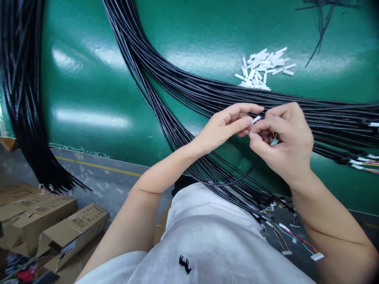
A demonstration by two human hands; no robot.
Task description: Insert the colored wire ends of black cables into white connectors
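Observation:
My left hand [233, 120] reaches in from the left, its thumb and fingers pinched on a small white tube-like piece [256, 119]. Facing it, my right hand [286, 138] is curled, with thumb and forefinger closed on thin coloured wires [271, 134] that show between the fingers. The fingertips of both hands almost meet at the white piece; whether the wires enter it is hidden. Just beyond the hands runs a thick bundle of black cables [207, 86]. A scattered pile of similar white pieces [263, 67] lies on the green tabletop [97, 94] beyond that bundle.
More black cables [22, 86] hang over the table edge at left. Another strand [174, 134] runs toward my body, ending in coloured wires with white connectors [317, 256]. Dark thin strips [322, 19] lie far right. Cardboard boxes [74, 232] stand on the floor at lower left.

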